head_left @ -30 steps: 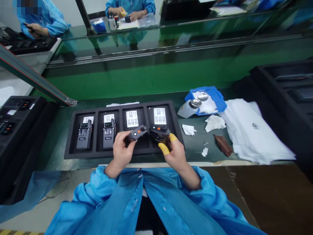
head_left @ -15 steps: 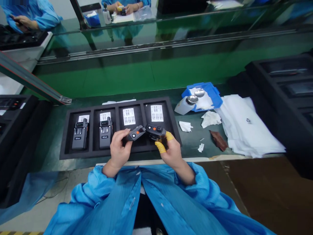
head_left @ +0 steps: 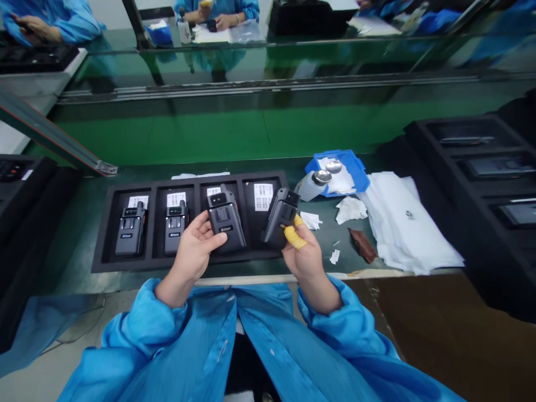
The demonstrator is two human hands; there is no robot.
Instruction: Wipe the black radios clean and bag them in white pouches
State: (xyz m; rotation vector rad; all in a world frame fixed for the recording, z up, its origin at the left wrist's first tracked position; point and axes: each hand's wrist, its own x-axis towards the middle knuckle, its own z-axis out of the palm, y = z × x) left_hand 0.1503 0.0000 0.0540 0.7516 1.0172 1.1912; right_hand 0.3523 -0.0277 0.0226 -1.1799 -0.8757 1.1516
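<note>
My left hand (head_left: 196,243) grips a black handheld radio (head_left: 226,219) by its left side, thumb across its lower face near the "Riton" mark. My right hand (head_left: 305,251), with yellow covers on finger and thumb, is closed on a second handheld radio (head_left: 281,215), which leans to the right. Both are held over the right half of a black foam tray (head_left: 153,267). In the tray's two left compartments lie a radio (head_left: 131,231) and another radio (head_left: 175,230), backs up. White labels (head_left: 263,196) show in the compartments.
Right of the tray are a white pump bottle (head_left: 310,187), a blue bin (head_left: 358,173) with white wipes, crumpled wipes (head_left: 352,210), a brown scrap (head_left: 362,245) and white bags (head_left: 410,223). Black trays (head_left: 473,167) stack at the right and at the left edge (head_left: 25,195). Co-workers sit beyond the partition.
Both radios have turned from top ends toward me to backs facing up, and have moved apart. My left hand's radio now sits over the third compartment, the right one over the fourth.
</note>
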